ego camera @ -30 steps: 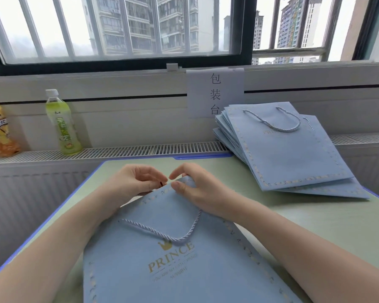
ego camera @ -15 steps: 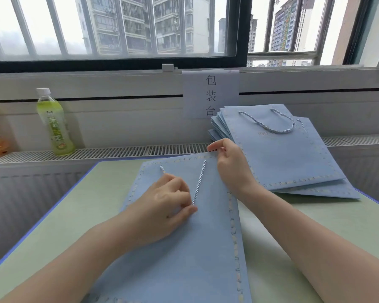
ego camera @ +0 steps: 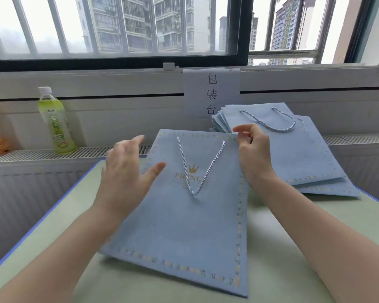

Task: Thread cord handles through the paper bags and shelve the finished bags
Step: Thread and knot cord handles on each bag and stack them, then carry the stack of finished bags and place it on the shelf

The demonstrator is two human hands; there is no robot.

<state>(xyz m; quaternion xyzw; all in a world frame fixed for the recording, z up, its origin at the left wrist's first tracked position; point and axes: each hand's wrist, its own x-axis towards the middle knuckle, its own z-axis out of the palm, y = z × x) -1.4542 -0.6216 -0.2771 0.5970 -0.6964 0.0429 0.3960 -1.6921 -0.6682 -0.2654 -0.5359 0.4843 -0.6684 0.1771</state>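
- The green surface carries a stack of finished bags at the far right; another bag landing on it crookedly could make it slide.
- The blue bag hangs tilted, lower edge on the surface; held at one corner, it could crease.
- The right hand pinches the top right corner; the left hand hovers spread, gripping nothing.
- The cord handle dangles loose and could snag.

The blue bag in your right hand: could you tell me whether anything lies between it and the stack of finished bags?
Nothing visible does. The right hand pinches the top right corner of the blue bag, and the stack of finished bags lies just behind that hand, with only bare table around it. The left hand is open at the bag's left edge.
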